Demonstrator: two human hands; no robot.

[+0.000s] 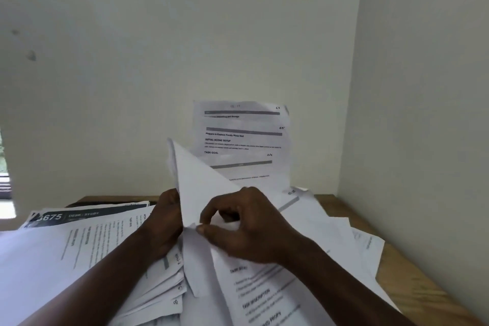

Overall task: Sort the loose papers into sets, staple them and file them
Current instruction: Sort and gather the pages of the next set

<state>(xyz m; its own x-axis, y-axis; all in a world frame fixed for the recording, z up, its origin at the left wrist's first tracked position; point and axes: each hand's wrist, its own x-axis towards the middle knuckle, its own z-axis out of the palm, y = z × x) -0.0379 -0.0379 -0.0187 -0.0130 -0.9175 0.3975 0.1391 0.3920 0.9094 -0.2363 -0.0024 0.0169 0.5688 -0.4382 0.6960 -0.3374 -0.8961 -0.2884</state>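
Near the middle of the surface (412, 286), among the loose papers (79, 246) that cover most of it, one lifted sheet (195, 180) stands almost on edge. Its pointed corner aims up and to the far left, and its long axis runs from the near pinch up towards that tip. The right hand (246, 230) pinches the sheet's lower edge between thumb and forefinger. The left hand (165, 222) lies against the sheet's left side with its fingers hidden behind the paper, so I cannot tell whether it grips. More sheets (240, 137) lean upright against the far wall, headings at the top and long axes vertical, with handwritten numbers in their right corners. To the near left lies a fanned, overlapping pile, numbered corners showing. Paper like this is light, thin and limp, likely to bow, crease or slide off its neighbours. It probably handles best taken by a corner or short edge and supported from behind, with each set squared before stapling.
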